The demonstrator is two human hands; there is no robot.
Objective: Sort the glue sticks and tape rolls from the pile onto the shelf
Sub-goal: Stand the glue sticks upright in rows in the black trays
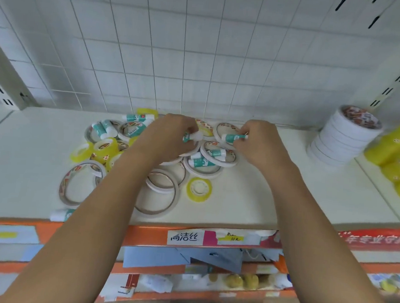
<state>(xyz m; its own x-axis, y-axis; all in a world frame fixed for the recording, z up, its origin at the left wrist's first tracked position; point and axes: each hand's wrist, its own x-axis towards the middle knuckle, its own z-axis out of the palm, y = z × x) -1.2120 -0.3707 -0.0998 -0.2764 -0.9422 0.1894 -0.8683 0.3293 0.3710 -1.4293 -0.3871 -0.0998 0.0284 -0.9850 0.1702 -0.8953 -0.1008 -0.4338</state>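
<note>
Count, glue sticks (200, 162): 8 visible. 1 in left hand (171, 135), 1 in right hand (258, 143), 5 in pile, 1 at 7 o'clock. Loose white tape rings (82, 184): roughly 10, overlap prevents exact count. Loose yellow rolls (198, 189): about 5. At 3 o'clock: 1 white stack (337, 142), 1 yellow stack (393, 150), blurred.

A shop: slotted uprights (388, 91), orange shelf edge (145, 236) with handwritten labels (184, 237).

Single view: head-worn wide-angle camera, close above the white shelf (238, 201), facing forward and down along both forearms (95, 215); grid back panel (177, 55) fills the top, lower shelves (231, 293) the bottom edge.
</note>
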